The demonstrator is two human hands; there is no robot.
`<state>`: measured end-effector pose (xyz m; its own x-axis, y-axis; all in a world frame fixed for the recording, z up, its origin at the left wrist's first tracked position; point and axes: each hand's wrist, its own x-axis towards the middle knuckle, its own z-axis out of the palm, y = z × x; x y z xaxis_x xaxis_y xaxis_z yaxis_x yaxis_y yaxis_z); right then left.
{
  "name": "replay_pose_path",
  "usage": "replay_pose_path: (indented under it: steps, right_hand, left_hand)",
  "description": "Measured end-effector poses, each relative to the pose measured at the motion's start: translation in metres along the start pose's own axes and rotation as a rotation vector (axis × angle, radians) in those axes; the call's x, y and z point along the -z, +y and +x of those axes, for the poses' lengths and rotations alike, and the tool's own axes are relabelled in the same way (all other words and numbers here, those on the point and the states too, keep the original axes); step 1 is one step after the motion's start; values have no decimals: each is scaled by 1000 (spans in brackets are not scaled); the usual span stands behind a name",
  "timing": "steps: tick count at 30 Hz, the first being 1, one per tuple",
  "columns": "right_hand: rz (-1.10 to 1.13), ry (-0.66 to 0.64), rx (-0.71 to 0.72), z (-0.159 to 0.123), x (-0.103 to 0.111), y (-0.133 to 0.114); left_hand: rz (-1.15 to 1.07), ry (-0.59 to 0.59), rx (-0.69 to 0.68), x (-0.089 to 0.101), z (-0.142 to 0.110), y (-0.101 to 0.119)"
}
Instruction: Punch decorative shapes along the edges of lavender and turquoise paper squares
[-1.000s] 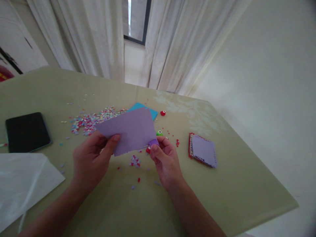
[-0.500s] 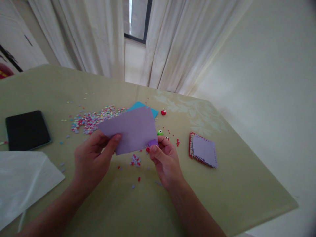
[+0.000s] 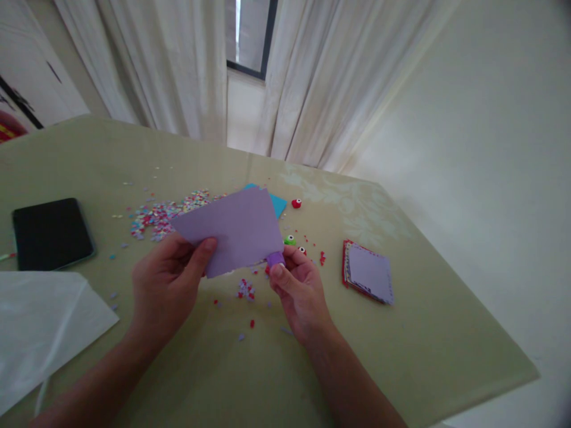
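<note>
The grip of the left hand (image 3: 167,285), at the lower left of the centre, is closed on a purple sheet (image 3: 232,232), with the thumb on the face and the fingers behind it. The grip of the right hand (image 3: 301,291), just right of the centre, is pinched together on a small purple piece (image 3: 275,259), which sits at the lower right corner of the sheet. The sheet is therefore in the middle of the frame, tilted, and covers part of a blue sheet (image 3: 277,205). Below it lies a small pile of purple and red bits (image 3: 245,289); behind it, to the upper left, spreads a larger heap of coloured bits (image 3: 165,217). Near the right fingers are a green figure with an eye (image 3: 289,240) and a red one (image 3: 302,250), partly hidden; another red figure (image 3: 297,203) stands farther up. At the right of the worktop (image 3: 423,356) lies a stack of papers (image 3: 369,270), purple on top; the dark marks at its lower edge are too small to read. At the left are a black flat device (image 3: 53,235) and, nearer, a white sheet (image 3: 44,333). Pale curtains (image 3: 169,71) hang at the top.
</note>
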<state>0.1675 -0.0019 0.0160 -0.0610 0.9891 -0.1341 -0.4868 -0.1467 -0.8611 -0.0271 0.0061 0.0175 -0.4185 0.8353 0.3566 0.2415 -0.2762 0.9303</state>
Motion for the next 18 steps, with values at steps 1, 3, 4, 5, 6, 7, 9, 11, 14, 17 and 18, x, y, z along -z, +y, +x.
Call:
replay_pose_path:
  steps: [1,3,4,5,6,7,9,11,14,17,18]
  right_hand:
    - [-2,-1,-1,0,0,0]
    - [-6,3,-4,0,0,0]
    - [-7,7,-7,0,0,0]
    - [-5,9,-11,0,0,0]
    - [0,10,-14,0,0,0]
    - [8,10,-13,0,0,0]
    - [23,6,-11,0,0,1]
    - [29,7,-13,0,0,1]
    - [24,10,-16,0,0,2]
    - [22,-3,-8,0,1,2]
    - [20,-8,-2,0,1,2]
  left_hand:
    - [-2,8,3,0,0,0]
    - [-9,23,12,-1,0,-1]
    - [-14,29,17,-1,0,-1]
    - [-19,34,22,-1,0,-2]
    - [-25,38,27,-2,0,-2]
    - [-35,43,31,-2,0,-3]
    - [-58,44,29,-2,0,-3]
    - [-71,40,24,-2,0,-2]
    - [-69,30,21,-2,0,0]
    - [-46,29,3,-1,0,1]
    - [-33,30,-5,-1,0,0]
